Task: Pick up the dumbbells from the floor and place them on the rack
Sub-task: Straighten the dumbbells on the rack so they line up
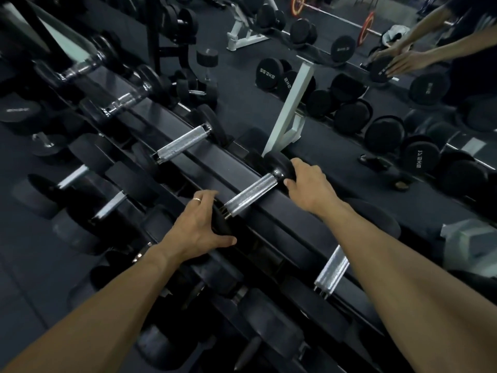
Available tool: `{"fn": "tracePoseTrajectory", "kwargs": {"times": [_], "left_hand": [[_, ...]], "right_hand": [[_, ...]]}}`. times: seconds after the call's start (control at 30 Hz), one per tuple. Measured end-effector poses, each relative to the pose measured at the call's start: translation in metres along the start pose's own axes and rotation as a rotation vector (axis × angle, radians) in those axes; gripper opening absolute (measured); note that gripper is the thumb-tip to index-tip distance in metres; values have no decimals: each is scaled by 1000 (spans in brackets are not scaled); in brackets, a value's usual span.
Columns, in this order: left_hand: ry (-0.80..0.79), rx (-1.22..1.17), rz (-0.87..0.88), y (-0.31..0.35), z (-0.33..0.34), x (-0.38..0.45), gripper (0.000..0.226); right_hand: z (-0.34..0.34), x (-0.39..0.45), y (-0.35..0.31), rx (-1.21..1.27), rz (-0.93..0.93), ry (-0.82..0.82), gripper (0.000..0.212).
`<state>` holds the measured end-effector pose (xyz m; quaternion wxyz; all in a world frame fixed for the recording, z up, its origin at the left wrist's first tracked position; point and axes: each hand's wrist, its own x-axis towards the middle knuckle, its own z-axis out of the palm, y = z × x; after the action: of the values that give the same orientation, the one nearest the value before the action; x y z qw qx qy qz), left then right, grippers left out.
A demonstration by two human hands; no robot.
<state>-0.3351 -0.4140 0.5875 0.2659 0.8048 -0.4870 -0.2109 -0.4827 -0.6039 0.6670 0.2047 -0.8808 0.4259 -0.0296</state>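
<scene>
Two bare forearms enter from the bottom edge, both cut off at the frame, and reach to one dumbbell lying across the top tier of the rack. The left hand, a ring on one finger, wraps its fingers over the near black head, thumb spread out along the head's lower side. The right hand cups the far head, fingers curled over its top and thumb tip just beside the collar. The knurled steel handle between the hands is bare; neither hand touches it. Both heads are largely covered by the hands, so any weight marking cannot be read, and whether the heads sit fully on the rails cannot be told.

On the same tier, a second dumbbell lies further up the rack and a third dumbbell nearer the camera, its far head hidden behind the right forearm. The lower tiers to the left hold more dumbbells, dark, blurred and hard to separate.

Beyond the rack stands a mirror; it shows reflected hands on a black head, rows of black dumbbells with reversed weight lettering, and a white frame post. A light grey object at the right edge is cut off and cannot be identified.
</scene>
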Motion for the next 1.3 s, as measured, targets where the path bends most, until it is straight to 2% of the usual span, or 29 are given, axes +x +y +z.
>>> {"fn": "tracePoseTrajectory", "kwargs": {"times": [0.33,0.67,0.8,0.93,1.0,1.07,1.2,1.3], "left_hand": [[136,-73,-127,15,22,-10,97],[71,-75,-223,20,17,-12,101],[40,-41,-221,21,15,-13,107],[-73,-30,-196,19,3,-11,120],[-86,-41,-173,15,-8,-9,115],[-20,-54,-140,6,-21,-6,102],[231,57,-54,-28,-60,6,76],[355,165,-55,-57,-92,15,74]], "right_hand": [[-1,23,-9,-15,-58,-44,17],[-2,25,-8,-10,-64,-53,13],[-2,26,-8,-24,-59,-58,12],[-7,29,-18,-76,-14,-113,9],[-10,33,-30,-97,2,-135,9],[-11,39,-48,-74,-31,-87,16],[2,57,-97,8,-147,72,45],[18,73,-129,33,-136,65,60]]}}
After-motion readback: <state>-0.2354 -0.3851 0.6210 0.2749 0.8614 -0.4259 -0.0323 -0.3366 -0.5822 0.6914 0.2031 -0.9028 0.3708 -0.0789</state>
